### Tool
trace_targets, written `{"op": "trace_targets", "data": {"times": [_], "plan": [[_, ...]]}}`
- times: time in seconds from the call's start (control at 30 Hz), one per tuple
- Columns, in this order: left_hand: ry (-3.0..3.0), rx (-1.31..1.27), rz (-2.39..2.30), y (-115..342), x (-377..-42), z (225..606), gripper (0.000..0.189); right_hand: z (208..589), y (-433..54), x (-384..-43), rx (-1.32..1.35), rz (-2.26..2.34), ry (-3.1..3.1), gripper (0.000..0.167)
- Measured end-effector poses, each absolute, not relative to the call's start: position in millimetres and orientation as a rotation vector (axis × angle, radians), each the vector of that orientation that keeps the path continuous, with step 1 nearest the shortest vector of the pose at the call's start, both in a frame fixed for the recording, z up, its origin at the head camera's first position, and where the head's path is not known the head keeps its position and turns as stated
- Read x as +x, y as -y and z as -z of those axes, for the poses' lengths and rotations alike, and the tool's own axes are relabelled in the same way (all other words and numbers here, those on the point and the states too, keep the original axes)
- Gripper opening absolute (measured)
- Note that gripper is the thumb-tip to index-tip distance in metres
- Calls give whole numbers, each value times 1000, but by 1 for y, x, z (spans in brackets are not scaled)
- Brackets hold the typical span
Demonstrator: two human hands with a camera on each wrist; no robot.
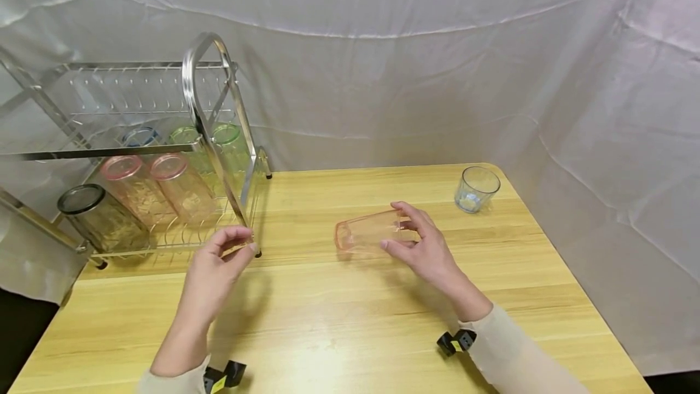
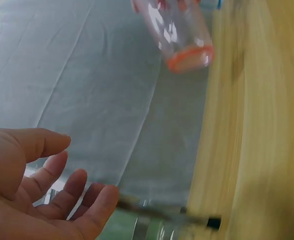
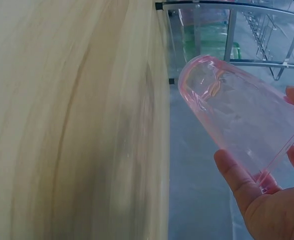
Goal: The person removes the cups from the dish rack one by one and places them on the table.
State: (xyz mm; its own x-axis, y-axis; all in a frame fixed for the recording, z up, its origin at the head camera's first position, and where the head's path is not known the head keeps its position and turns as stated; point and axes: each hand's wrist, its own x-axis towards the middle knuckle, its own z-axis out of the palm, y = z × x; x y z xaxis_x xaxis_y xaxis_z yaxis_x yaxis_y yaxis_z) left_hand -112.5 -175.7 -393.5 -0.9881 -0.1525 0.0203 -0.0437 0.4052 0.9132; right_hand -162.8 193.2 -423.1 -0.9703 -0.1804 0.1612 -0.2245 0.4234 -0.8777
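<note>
My right hand grips a clear pink drinking glass near its open rim. The glass lies nearly sideways over the table, its thick base pointing left toward the rack. In the right wrist view the thumb and fingers hold opposite sides of the pink glass. My left hand is at the front right corner of the metal dish rack. In the left wrist view that hand has bent fingers, thumb apart from them, and nothing between.
Upside-down glasses stand on the rack's lower level: a dark one, two pink ones, green ones and a blue-rimmed one. A short clear glass stands upright at the table's back right. Grey cloth hangs behind the wooden table.
</note>
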Motion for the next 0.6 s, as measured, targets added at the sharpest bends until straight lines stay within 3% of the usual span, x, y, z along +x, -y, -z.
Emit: {"op": "trace_targets", "data": {"times": [0.17,0.33,0.47,0.6], "plan": [[2574,348,1413,194,-114,392,19,422,-197,-165,351,-1575,2637,75],[2583,388,1318,205,-119,393,25,419,-199,-168,368,-1502,2656,77],[2691,255,1229,215,-128,394,41,415,-201,-170,397,-1443,2669,80],[2838,25,1101,226,-140,395,74,408,-203,-174,430,-1373,2680,82]]}}
